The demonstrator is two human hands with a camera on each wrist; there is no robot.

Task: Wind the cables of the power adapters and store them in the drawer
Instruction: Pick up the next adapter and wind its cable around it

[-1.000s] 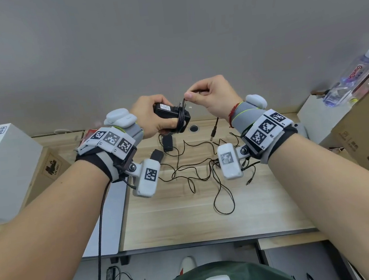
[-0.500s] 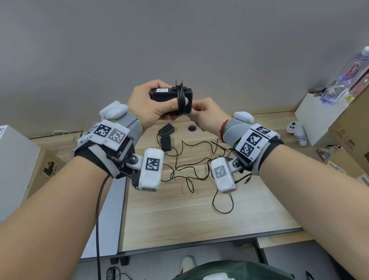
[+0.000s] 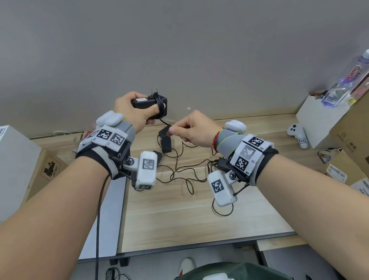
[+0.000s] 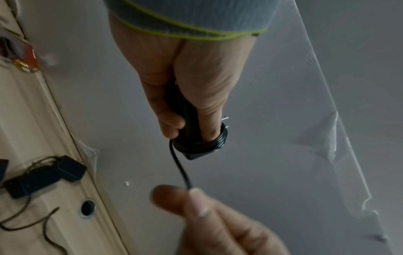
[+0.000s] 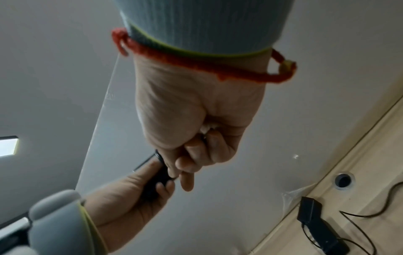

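My left hand (image 3: 138, 112) grips a black power adapter (image 3: 146, 102) up in front of the wall, prongs pointing up. Several turns of its black cable (image 4: 220, 139) are wound round the adapter (image 4: 185, 120). A short free length of cable (image 4: 181, 169) runs down to my right hand (image 3: 185, 128), which pinches it between thumb and forefinger just below and to the right. Two more black adapters (image 3: 165, 139) lie on the wooden desk (image 3: 187, 219) behind the hands, with their loose cables (image 3: 182, 174) tangled over the middle of the desk. No drawer is in view.
A white box (image 3: 2, 168) and a cardboard box (image 3: 45, 168) stand at the desk's left. On the right are a white box (image 3: 318, 123), a water bottle (image 3: 348, 79), a game controller (image 3: 298, 134) and cardboard boxes (image 3: 366, 143). A cable hole (image 4: 87, 208) sits near the wall.
The left hand has turned the adapter so its prongs point up. The right hand has come away from the adapter, down and to the right, drawing the free cable end with it.
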